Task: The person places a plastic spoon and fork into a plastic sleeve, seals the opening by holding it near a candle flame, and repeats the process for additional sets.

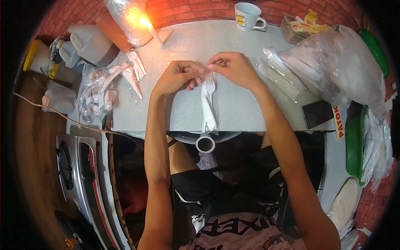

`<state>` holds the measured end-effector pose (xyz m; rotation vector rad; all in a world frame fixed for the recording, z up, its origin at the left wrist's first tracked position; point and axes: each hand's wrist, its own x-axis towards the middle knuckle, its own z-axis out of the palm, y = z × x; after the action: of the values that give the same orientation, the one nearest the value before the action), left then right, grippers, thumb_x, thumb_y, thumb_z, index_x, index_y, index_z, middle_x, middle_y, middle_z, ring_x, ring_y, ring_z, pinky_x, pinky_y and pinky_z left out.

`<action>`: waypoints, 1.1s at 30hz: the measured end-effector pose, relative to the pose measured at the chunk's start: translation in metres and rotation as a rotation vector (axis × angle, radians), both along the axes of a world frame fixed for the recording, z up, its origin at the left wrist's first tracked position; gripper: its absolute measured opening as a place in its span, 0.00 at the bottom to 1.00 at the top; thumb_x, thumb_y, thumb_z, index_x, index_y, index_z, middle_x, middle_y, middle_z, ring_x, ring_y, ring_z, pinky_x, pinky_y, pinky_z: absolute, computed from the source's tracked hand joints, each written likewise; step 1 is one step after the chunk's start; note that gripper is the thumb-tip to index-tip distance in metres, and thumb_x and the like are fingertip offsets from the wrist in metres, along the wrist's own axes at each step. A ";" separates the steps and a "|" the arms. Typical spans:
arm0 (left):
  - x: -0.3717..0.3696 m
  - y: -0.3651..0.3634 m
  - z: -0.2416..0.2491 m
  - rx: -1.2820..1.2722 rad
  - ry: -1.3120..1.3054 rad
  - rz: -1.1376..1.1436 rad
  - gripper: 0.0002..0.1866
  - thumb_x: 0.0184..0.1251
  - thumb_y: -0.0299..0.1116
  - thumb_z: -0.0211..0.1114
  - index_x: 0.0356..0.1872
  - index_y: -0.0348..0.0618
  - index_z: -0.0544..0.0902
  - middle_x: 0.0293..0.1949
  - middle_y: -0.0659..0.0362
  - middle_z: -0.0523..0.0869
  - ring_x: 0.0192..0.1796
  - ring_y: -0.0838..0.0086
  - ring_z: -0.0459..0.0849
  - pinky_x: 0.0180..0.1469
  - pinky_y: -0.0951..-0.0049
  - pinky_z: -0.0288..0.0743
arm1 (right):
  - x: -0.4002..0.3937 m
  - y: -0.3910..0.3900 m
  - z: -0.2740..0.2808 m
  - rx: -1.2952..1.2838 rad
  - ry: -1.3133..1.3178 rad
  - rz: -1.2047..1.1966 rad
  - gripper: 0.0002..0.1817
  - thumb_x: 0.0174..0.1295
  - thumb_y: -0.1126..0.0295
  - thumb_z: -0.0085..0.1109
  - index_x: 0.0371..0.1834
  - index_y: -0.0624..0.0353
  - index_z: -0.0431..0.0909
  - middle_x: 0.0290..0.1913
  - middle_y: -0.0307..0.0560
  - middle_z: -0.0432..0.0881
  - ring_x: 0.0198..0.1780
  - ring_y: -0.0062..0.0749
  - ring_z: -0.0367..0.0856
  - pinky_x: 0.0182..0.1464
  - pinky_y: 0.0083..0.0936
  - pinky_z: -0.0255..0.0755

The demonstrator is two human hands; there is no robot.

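Clear plastic sleeve (206, 75) pinched in left hand (178, 76) and right hand (234, 69), slim white pronged fork (211, 88) inside

White mug (246, 20) and silver stove (80, 179)

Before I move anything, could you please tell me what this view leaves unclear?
All in the head view:
Top end of the clear wrapper: hidden by fingertips of the left hand and right hand.
Basin: mostly hidden under the tabletop.
Contents of the large bag: blurred by cloudy plastic.
Stove: lower end cut off by the bottom edge.
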<state>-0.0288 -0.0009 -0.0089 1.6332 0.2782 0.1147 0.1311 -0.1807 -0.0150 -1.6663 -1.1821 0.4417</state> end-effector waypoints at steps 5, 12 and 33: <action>0.008 -0.003 -0.011 0.293 -0.137 0.143 0.06 0.69 0.28 0.71 0.41 0.36 0.91 0.32 0.61 0.90 0.30 0.83 0.81 0.34 0.79 0.76 | 0.002 -0.002 0.000 -0.053 -0.146 -0.057 0.10 0.64 0.68 0.71 0.44 0.61 0.89 0.38 0.44 0.90 0.38 0.26 0.85 0.45 0.26 0.78; 0.012 -0.009 -0.015 0.604 -0.156 0.250 0.11 0.61 0.31 0.77 0.43 0.38 0.91 0.28 0.60 0.87 0.30 0.82 0.80 0.36 0.76 0.77 | 0.006 0.001 -0.011 0.058 -0.417 -0.030 0.08 0.61 0.68 0.71 0.39 0.61 0.89 0.38 0.46 0.89 0.41 0.36 0.85 0.49 0.32 0.78; 0.011 -0.002 -0.018 0.618 -0.144 0.191 0.09 0.61 0.27 0.77 0.42 0.42 0.92 0.29 0.63 0.88 0.30 0.81 0.80 0.37 0.76 0.76 | 0.000 0.001 -0.012 0.045 -0.343 -0.090 0.07 0.62 0.73 0.69 0.41 0.60 0.88 0.40 0.45 0.87 0.40 0.33 0.84 0.46 0.29 0.78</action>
<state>-0.0176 -0.0027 -0.0266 2.1938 0.3048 0.5018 0.1313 -0.1801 -0.0268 -1.7945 -1.3455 0.0714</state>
